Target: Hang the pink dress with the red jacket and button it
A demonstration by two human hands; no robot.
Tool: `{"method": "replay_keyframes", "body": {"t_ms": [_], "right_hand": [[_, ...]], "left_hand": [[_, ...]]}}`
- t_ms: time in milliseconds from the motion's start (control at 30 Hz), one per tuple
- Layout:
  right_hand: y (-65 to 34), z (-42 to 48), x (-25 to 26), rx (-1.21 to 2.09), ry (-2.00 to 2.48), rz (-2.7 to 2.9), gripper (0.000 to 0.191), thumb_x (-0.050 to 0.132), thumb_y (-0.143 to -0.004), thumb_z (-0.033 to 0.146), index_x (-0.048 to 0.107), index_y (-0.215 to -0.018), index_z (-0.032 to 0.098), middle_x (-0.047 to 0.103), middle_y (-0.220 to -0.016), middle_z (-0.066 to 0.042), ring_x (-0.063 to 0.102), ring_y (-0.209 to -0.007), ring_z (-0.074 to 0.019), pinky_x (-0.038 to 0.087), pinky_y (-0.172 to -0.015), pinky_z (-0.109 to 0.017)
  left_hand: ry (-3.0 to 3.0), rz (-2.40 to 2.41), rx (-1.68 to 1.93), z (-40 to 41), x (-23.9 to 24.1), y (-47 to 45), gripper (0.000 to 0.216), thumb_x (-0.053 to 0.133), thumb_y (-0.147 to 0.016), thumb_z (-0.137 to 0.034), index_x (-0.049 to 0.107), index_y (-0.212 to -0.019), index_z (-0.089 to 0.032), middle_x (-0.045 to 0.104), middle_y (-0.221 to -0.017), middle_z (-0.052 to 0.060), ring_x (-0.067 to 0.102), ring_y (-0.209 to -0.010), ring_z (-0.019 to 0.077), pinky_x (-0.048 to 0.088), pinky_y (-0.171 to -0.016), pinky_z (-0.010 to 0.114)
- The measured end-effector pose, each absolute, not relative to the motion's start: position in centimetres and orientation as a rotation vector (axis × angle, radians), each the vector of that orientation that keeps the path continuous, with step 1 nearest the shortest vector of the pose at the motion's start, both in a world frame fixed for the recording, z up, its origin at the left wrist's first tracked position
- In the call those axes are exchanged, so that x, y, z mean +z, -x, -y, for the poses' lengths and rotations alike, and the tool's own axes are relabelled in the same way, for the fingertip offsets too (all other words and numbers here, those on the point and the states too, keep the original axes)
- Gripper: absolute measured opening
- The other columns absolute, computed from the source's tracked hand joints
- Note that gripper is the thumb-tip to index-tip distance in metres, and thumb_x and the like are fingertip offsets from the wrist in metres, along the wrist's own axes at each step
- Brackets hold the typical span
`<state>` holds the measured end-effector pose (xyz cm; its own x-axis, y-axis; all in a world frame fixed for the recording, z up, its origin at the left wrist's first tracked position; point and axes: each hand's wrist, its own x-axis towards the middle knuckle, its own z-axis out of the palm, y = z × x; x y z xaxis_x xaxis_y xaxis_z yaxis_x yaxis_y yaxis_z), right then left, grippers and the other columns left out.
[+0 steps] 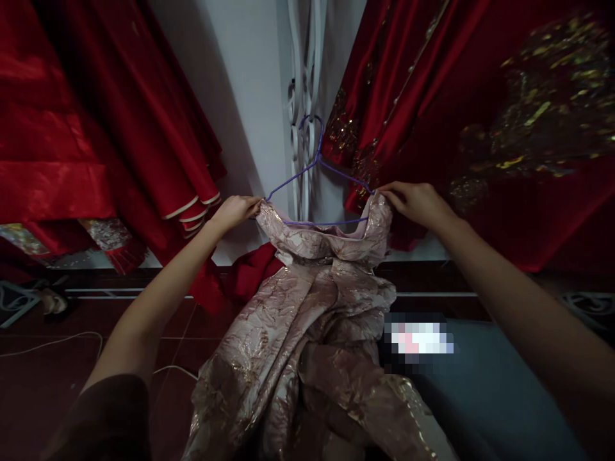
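Observation:
A pale pink dress with a gold shiny pattern hangs on a purple wire hanger in front of me. My left hand pinches the dress at its left shoulder, by the hanger's end. At the right shoulder my right hand grips the dress between thumb and fingers. The hanger's hook rises in front of a white scrolled metal stand; whether it rests on the metal I cannot tell. The dress's lower part spreads towards me and runs out of view.
Red garments hang at the left, and a red sequined gown hangs at the right. A grey-blue surface with a pixelated bright patch lies at lower right. White cable and a shoe are on the tiled floor.

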<state>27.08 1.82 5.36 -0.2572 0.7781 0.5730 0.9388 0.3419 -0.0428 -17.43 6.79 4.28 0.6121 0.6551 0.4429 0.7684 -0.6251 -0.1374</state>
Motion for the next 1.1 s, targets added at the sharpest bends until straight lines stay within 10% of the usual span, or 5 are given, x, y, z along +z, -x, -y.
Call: {"method": "replay_keyframes", "body": {"t_ms": [500, 700, 1100], "right_hand": [[-28.6, -0.9, 2.6, -0.475, 1.746, 1.776, 0.029, 0.047, -0.086, 0.027, 0.063, -0.106, 0.014, 0.069, -0.096, -0.012, 0.064, -0.085, -0.0206, 0.041, -0.075, -0.025], [-29.9, 0.7, -2.1, 0.210, 1.831, 1.870, 0.018, 0.051, -0.076, 0.027, 0.064, -0.083, 0.017, 0.070, -0.088, -0.010, 0.063, -0.080, -0.0217, 0.044, -0.075, -0.029], [-22.3, 0.1, -2.4, 0.211, 1.365, 1.600, 0.020, 0.039, -0.084, 0.038, 0.049, -0.092, 0.022, 0.059, -0.088, -0.004, 0.057, -0.082, -0.0192, 0.047, -0.079, -0.036]], "left_hand": [[2.391, 1.477, -0.765, -5.2, 1.8, 19.3, 0.035, 0.039, -0.088, -0.033, 0.070, -0.089, -0.016, 0.071, -0.078, 0.008, 0.061, -0.064, 0.0160, 0.036, -0.060, 0.024], [2.500, 1.537, -0.287, -1.8, -1.0, 19.6, 0.033, 0.041, -0.086, -0.035, 0.069, -0.078, -0.019, 0.066, -0.068, 0.007, 0.059, -0.064, 0.0176, 0.037, -0.058, 0.025], [2.764, 0.637, -0.466, -3.7, -0.1, 4.2, 0.023, 0.043, -0.086, -0.021, 0.064, -0.087, -0.013, 0.045, -0.135, 0.011, 0.046, -0.116, 0.0224, 0.039, -0.097, 0.038]]}}
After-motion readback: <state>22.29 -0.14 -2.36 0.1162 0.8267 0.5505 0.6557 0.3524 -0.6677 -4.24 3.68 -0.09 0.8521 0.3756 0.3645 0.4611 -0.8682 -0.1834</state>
